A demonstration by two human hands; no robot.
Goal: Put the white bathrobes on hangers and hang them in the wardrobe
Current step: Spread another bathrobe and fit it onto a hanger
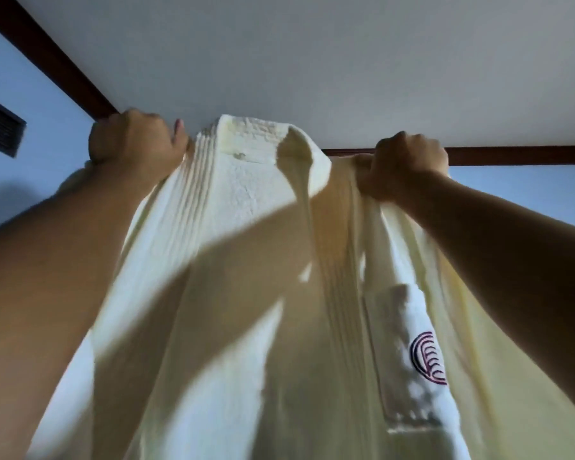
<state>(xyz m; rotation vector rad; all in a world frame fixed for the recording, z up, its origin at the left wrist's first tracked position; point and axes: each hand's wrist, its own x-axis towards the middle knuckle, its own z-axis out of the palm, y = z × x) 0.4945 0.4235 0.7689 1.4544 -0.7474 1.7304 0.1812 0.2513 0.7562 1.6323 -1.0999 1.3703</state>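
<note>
The bathrobe (239, 194) hangs spread between the two raised hands, its crested pocket (409, 353) below the right one. The left hand (136, 141) and right hand (409, 161) each clench a shoulder of it in a fist. No hanger or wardrobe shows, so fitting the hanger and hanging the robe both appear left to do.

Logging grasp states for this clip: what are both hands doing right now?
Left hand: closed, gripping the white bathrobe beside its collar.
Right hand: closed, gripping the bathrobe on the collar's other side.
</note>
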